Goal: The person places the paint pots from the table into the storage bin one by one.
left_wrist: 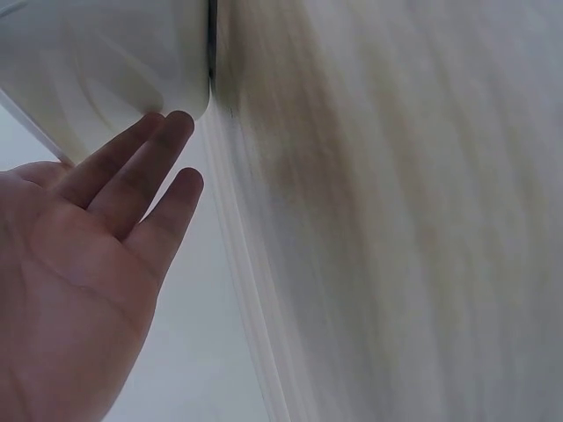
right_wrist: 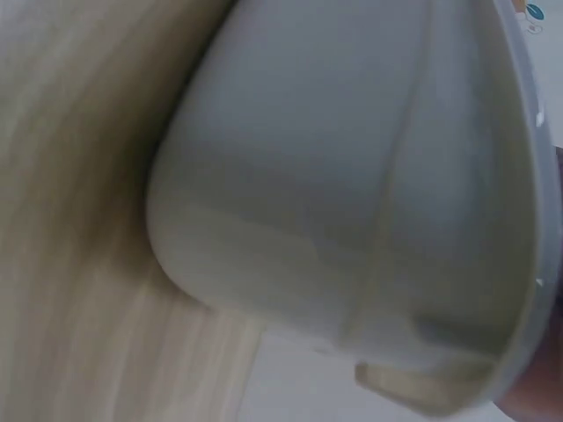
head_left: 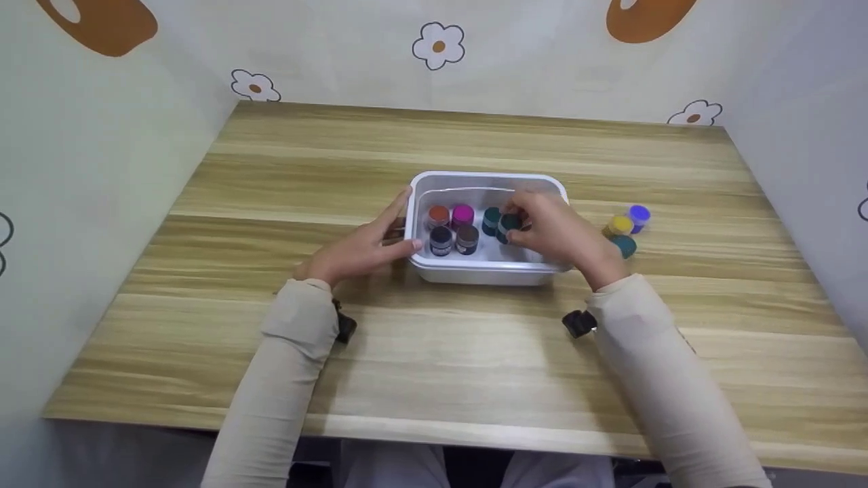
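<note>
A white plastic container (head_left: pixel 488 266) stands on the table with several small paint jars inside. On its left half sit an orange-red jar (head_left: pixel 439 215), a magenta jar (head_left: pixel 462 215), a black jar (head_left: pixel 441 240) and a dark brown jar (head_left: pixel 466 239). My right hand (head_left: pixel 553 227) reaches in over the right rim and pinches a dark green jar (head_left: pixel 507 229) beside another green jar (head_left: pixel 491 220). Something reddish is mostly hidden behind those fingers. With straight fingers, my left hand (head_left: pixel 363 251) touches the container's left side, thumb at the rim; the left wrist view shows its fingers (left_wrist: pixel 145 180) against the outer wall.
Right of the container, a purple jar (head_left: pixel 639 217), a yellow jar (head_left: pixel 618 226) and a teal jar (head_left: pixel 624 245) stand close together near my right wrist. The wood-grain table (head_left: pixel 447 379) is bordered by pale, flower-printed walls (head_left: pixel 529 68) at the back and sides.
</note>
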`<control>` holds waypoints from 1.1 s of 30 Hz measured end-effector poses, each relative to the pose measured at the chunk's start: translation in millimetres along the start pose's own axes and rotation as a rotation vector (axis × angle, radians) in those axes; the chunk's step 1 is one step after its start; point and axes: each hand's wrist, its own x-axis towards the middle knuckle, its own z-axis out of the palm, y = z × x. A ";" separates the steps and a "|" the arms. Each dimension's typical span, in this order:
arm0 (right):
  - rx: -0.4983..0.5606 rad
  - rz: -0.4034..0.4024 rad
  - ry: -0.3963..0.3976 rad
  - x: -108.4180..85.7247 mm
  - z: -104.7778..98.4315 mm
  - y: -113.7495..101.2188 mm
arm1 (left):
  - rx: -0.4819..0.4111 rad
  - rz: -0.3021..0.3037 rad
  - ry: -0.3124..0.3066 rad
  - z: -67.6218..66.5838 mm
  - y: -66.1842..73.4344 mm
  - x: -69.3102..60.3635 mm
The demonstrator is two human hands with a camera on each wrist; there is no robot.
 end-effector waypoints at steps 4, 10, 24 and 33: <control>-0.032 0.009 -0.020 5.3 8.3 -0.8 | -0.004 0.004 -0.003 0.0 -0.1 0.6; -0.083 -0.020 0.004 9.2 16.1 -1.8 | -0.023 0.020 0.006 0.9 -0.1 1.5; -0.091 0.055 -0.039 17.3 24.3 -3.2 | -0.034 0.017 0.005 0.6 0.4 0.8; -0.066 0.067 -0.055 15.8 23.2 -2.0 | -0.010 0.010 0.006 0.7 -0.1 -0.4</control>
